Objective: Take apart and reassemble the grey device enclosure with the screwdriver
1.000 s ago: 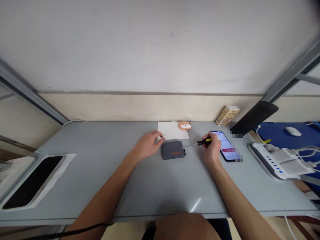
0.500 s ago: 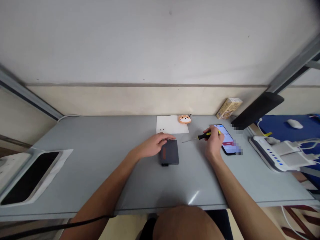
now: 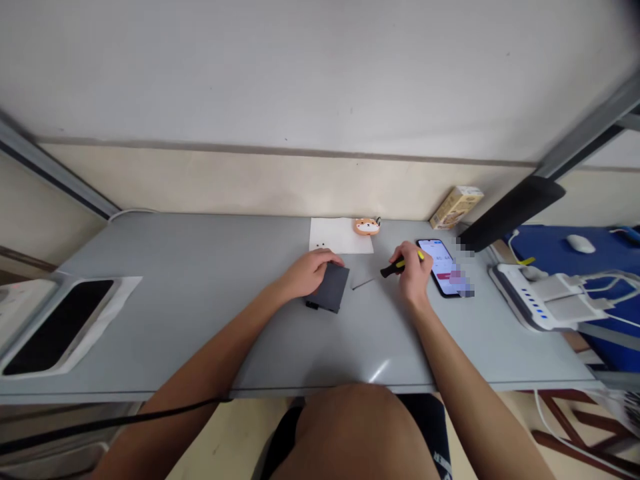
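A flat dark grey box (image 3: pixel 333 287) sits tilted at the middle of the grey desk, with a small black part at its lower left corner. My left hand (image 3: pixel 313 272) grips its upper left edge, fingers over the top. My right hand (image 3: pixel 414 272) is closed around the black and yellow handle of a screwdriver (image 3: pixel 391 268), whose thin shaft points left and down toward the box without touching it. Behind the box, a white sheet (image 3: pixel 333 233) carries small dark screws (image 3: pixel 320 245) and an orange animal-faced case (image 3: pixel 367 227).
A lit phone (image 3: pixel 440 267) lies right of my right hand. Farther right are a carton (image 3: pixel 456 207), a black upright object (image 3: pixel 515 210) and a power strip (image 3: pixel 525 300) with plugs. A dark-screened device (image 3: pixel 60 327) lies at the far left. The desk's front edge (image 3: pixel 260 393) is near me.
The grey box has turned clockwise and tilted in my left hand. The screwdriver tip has dropped slightly relative to its handle. The whole view has shifted a little.
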Tool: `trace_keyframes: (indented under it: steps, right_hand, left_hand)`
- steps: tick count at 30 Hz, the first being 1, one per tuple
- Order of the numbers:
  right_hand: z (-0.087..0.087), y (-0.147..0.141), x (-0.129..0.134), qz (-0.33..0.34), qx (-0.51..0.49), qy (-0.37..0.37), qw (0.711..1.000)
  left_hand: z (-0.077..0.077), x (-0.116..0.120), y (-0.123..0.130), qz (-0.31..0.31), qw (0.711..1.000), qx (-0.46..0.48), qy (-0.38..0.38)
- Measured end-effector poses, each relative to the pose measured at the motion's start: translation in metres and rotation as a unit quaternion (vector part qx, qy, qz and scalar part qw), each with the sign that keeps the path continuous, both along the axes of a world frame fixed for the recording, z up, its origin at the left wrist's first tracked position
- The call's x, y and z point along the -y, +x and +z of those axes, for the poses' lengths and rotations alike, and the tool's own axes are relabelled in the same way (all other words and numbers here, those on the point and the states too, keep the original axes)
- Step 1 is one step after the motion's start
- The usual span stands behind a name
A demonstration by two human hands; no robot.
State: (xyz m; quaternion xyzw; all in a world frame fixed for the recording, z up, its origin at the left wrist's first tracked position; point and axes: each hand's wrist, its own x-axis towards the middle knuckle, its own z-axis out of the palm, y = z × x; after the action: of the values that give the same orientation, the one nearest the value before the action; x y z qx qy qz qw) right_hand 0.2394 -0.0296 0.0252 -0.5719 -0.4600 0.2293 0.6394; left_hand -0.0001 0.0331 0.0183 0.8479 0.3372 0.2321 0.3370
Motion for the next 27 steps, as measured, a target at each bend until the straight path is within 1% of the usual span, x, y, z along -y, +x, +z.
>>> trace_keyframes:
  steps: [3,6,9,14,16,19,24,27]
  right_hand:
    - [0.003,-0.006,0.003,0.064,-0.007,0.006,0.998]
    - [0.004,-0.016,0.007,0.126,0.008,-0.009,0.992]
    - [0.005,-0.022,0.01,0.155,0.027,-0.022,0.987]
    - [0.004,-0.018,0.007,0.129,-0.005,-0.013,0.992]
    - [0.003,-0.015,0.005,0.119,-0.015,-0.01,0.993]
    - [0.002,-0.013,0.003,0.112,-0.02,-0.019,0.993]
    - [0.002,-0.013,0.003,0.114,-0.001,-0.023,0.993]
    - [0.002,-0.009,0.001,0.092,-0.023,-0.018,0.995]
  left_hand:
    - [-0.001,0.0,0.001,0.002,1.0,-0.002,0.02]
    - [-0.002,0.0,0.001,-0.003,0.999,-0.005,0.05]
    - [-0.001,-0.001,0.001,-0.01,0.996,-0.009,0.084]
    - [0.007,0.004,0.004,-0.019,0.981,0.021,0.193]
    - [0.012,0.007,0.006,-0.032,0.977,0.02,0.212]
    - [0.017,0.013,0.008,-0.059,0.976,0.011,0.211]
    - [0.02,0.018,0.009,-0.074,0.976,0.008,0.203]
    - [0.021,0.02,0.008,-0.093,0.979,-0.009,0.18]
